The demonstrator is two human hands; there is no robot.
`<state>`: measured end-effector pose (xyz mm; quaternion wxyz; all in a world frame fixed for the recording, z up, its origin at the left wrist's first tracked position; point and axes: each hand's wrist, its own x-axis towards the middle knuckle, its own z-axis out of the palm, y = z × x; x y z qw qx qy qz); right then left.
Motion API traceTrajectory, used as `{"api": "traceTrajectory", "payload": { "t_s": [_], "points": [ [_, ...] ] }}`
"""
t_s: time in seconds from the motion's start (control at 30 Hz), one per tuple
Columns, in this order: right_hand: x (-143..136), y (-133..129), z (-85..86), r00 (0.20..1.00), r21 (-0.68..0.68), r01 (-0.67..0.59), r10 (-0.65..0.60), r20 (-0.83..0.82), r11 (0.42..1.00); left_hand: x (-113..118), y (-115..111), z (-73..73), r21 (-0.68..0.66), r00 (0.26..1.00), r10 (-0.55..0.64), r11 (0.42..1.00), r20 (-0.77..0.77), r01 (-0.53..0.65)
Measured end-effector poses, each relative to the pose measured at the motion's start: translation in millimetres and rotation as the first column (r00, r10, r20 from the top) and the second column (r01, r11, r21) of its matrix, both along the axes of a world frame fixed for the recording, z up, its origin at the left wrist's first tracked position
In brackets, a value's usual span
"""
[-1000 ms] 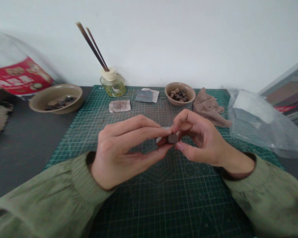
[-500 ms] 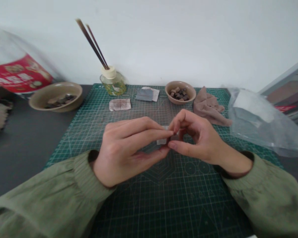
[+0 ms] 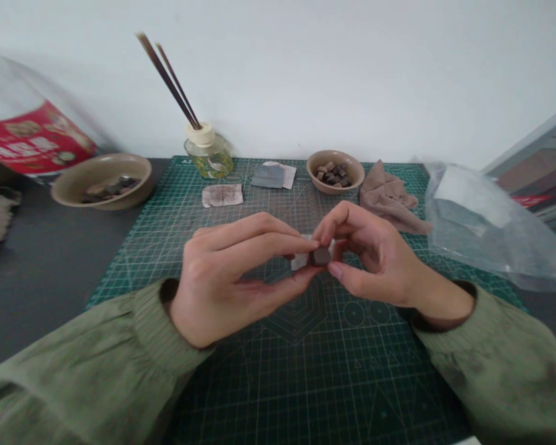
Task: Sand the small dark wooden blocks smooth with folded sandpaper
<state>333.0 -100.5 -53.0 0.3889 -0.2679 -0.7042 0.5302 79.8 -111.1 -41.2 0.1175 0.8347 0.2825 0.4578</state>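
Between the fingertips of my left hand [image 3: 243, 278] is a small dark brown block [image 3: 322, 256] with a flat, many-sided face turned toward me. My left thumb presses from below and the fingers from above. My right hand [image 3: 368, 253] is curled round the block's right side. Its index fingertip meets the top edge, while the thumb tip sits just to the lower right. Behind the block a small whitish piece [image 3: 299, 262] shows, partly covered by my fingers; whether it is held or lies on the mat cannot be told.
On the green cutting mat [image 3: 278, 395] are a bowl [image 3: 311, 173] of brown blocks, grey sandpaper [image 3: 267, 177], a stained pale sheet [image 3: 222, 195], a crumpled brown cloth [image 3: 387, 196] and a reed diffuser [image 3: 208, 154]. A second bowl [image 3: 67, 196] stands left; a clear plastic bag [image 3: 491, 228] lies right.
The right thumb has slid off the block's front, leaving its flat face more exposed. My left hand has shifted slightly left. The view has moved a little.
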Motion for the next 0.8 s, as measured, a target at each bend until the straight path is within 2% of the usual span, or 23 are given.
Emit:
{"api": "traceTrajectory", "payload": {
  "t_s": [0.37, 0.53, 0.8],
  "points": [
    [-1.2, 1.9, -1.1, 0.993, 0.067, 0.091, -0.086, -0.079, 0.994, -0.6, 2.1, -2.6, 0.033, 0.998, -0.014, 0.999, 0.054, 0.012],
    [-1.1, 2.1, -1.1, 0.991, 0.088, 0.117, -0.11, -0.076, 0.989, -7.1, 2.2, -1.3, 0.063, 0.995, -0.101, 0.993, 0.0, 0.101],
    [-0.8, 2.1, -3.8, 0.99, 0.093, 0.103, -0.093, -0.104, 0.99, -12.3, -1.8, 9.4, 0.061, 0.993, -0.089, 0.994, -0.077, 0.094]
  ]
}}
